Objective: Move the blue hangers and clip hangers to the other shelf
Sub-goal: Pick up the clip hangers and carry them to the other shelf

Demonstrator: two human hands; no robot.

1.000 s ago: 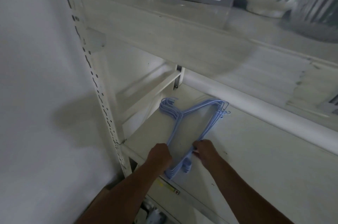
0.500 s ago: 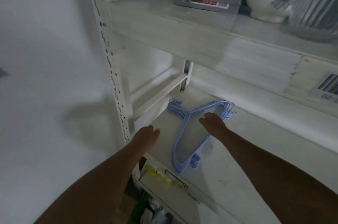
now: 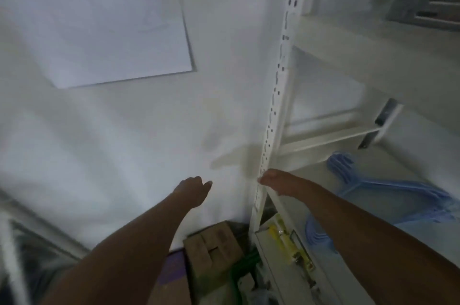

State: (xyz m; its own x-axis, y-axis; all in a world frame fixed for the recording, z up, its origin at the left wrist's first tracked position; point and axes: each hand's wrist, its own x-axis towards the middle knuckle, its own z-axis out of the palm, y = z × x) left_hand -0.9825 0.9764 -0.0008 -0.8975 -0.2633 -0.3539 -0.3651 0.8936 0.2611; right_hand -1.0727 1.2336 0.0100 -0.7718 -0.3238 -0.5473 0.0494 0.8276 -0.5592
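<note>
- A white wall (image 3: 124,130) filled the left and centre of the frame, with a pale sheet (image 3: 99,18) fixed at the upper left.
- A white shelf (image 3: 410,180) took up the right side, its slotted post (image 3: 276,105) running down the middle right.
- The blue hangers (image 3: 398,185) lay stacked on that shelf at the right edge, touched by neither hand.
- A brown box (image 3: 211,247) sat at the bottom centre.
- The right hand (image 3: 276,180) reached across the post, fingers loosely extended, empty.
- The left hand (image 3: 193,189) hung before the wall, loosely curled, holding nothing.
</note>
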